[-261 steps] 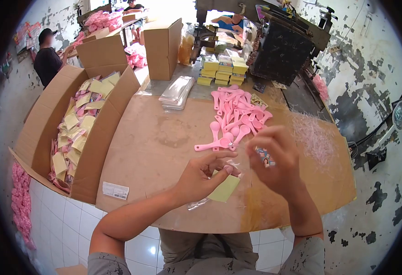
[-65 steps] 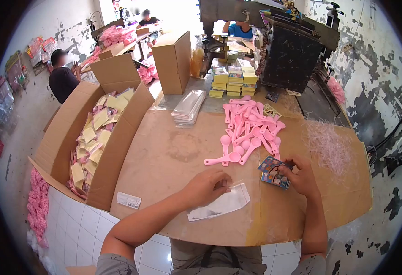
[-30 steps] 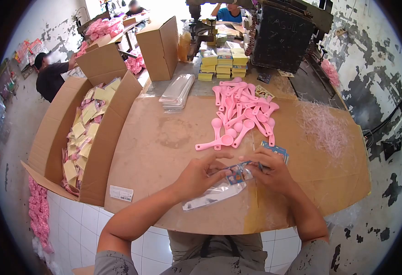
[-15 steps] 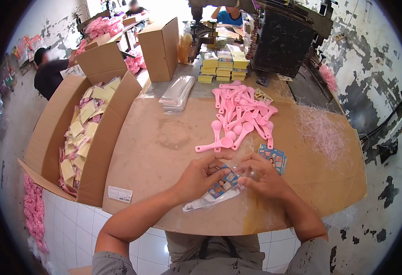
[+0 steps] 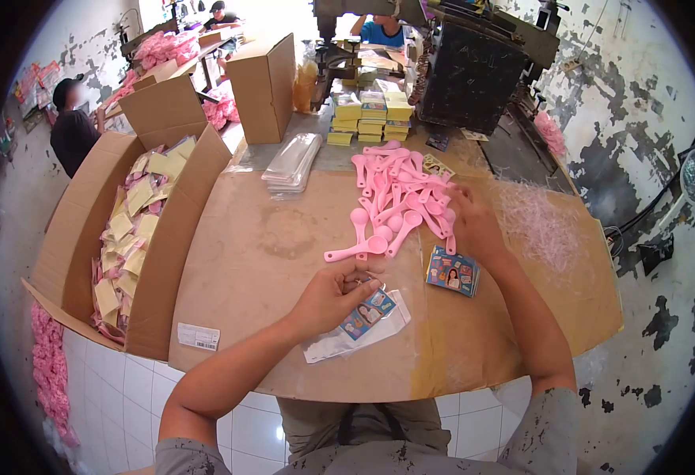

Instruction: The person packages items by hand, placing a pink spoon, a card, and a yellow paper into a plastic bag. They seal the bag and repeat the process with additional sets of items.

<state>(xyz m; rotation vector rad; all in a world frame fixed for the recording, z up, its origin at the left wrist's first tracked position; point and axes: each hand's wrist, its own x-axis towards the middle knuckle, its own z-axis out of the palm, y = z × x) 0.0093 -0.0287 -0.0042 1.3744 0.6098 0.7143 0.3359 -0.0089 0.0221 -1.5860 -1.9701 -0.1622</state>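
Observation:
My left hand (image 5: pixel 333 299) is closed, pinching the top of a clear plastic bag (image 5: pixel 399 317) near the table's front edge. Inside or against that bag lies a blue printed card (image 5: pixel 367 314); which of the two I cannot tell. My right hand (image 5: pixel 478 226) is stretched out at the right side of a heap of pink plastic measuring spoons (image 5: pixel 395 194). Its fingers are blurred, so whether they grip a spoon does not show. Below it sits a small stack of blue printed cards (image 5: pixel 452 271).
On the left stands an open carton (image 5: pixel 169 253) full of packed pieces. Clear bags (image 5: pixel 290 165) lie behind, near stacked yellow-edged cards (image 5: pixel 371 115). A black machine (image 5: pixel 470 71) stands at the back; shredded plastic (image 5: pixel 541 226) lies right. Other people (image 5: pixel 74 131) work beyond.
My right hand has left the bag and moved forward and right to the spoon heap, uncovering the card stack. My left hand still holds the bag. The view has shifted slightly.

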